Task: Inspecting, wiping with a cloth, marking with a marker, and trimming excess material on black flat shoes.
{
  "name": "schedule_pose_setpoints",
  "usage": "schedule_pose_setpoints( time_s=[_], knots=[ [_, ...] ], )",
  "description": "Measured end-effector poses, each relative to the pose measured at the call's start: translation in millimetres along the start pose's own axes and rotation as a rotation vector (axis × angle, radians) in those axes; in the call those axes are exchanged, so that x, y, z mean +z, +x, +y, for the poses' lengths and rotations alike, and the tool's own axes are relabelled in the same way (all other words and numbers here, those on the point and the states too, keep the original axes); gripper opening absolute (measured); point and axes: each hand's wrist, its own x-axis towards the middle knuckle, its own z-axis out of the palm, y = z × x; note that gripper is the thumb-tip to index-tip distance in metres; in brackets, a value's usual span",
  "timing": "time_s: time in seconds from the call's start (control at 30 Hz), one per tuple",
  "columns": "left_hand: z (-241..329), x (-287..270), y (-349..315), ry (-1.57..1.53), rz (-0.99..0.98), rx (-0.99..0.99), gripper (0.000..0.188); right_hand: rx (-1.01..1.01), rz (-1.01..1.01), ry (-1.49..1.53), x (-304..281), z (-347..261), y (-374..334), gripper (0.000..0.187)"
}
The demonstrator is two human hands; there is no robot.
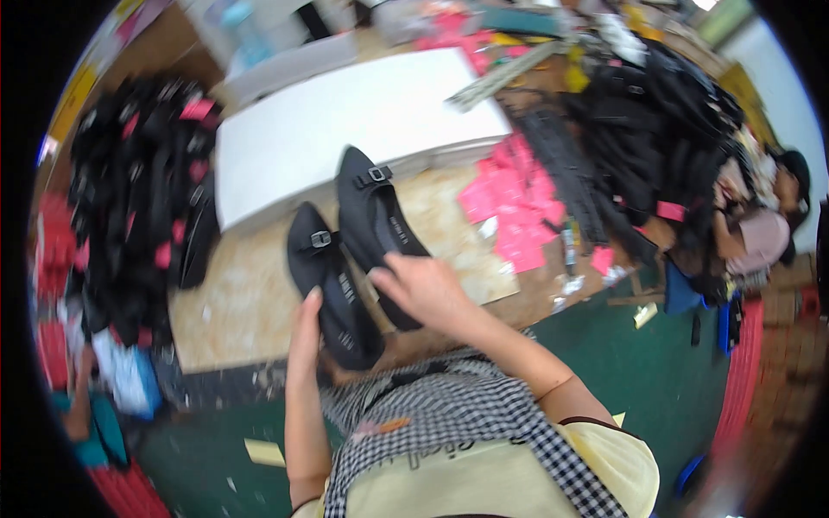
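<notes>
Two black pointed flat shoes with small buckles lie side by side over the near part of the work table, toes pointing away from me. My left hand [306,339] is at the outer side of the left shoe [321,259], closed against it, with some fingers hidden. On the right shoe [365,200], my right hand [423,292] grips the rear half, its thumb reaching over the inner edge. Pale printing shows on both insoles. Beyond the toes is a large white board or stack of sheets [345,112].
Black shoes with pink pieces [142,207] are heaped at left. Pink slips [514,198] lie right of the shoes, near a pile of black shoes [648,129]. A pale strip [505,76] crosses the white board's corner. Other people sit at far right [760,233] and lower left [95,423].
</notes>
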Motion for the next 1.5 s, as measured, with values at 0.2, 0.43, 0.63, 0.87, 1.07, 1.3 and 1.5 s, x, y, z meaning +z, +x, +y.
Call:
schedule_pose_setpoints(
  time_s=[0.2,0.43,0.63,0.87,1.07,1.3,1.5],
  knots=[
    [-33,-45,-54,0.467,0.435,0.178,0.075,0.071,0.116,-0.063,-23,-20,-3,0.028],
    [41,-9,-13,1.059,0.415,0.324,0.054,0.050,-0.357,-0.279,-13,29,-33,0.039],
    [146,49,159,1.549,0.463,0.950,0.047,-0.058,0.003,-0.052,-26,18,-26,0.037],
    [117,60,205,1.382,0.436,0.993,0.033,0.328,0.217,0.285,-44,32,-67,0.050],
    [67,148,-13,0.949,-0.562,1.136,0.016,0.788,0.204,1.462,-46,49,-64,0.074],
    [32,137,-16,0.575,-0.271,1.218,0.020,0.614,-0.220,1.121,-59,21,-62,0.061],
    [18,128,15,0.087,-0.206,0.453,0.043,-0.201,-0.094,0.097,-41,-14,-56,0.076]
  ],
)
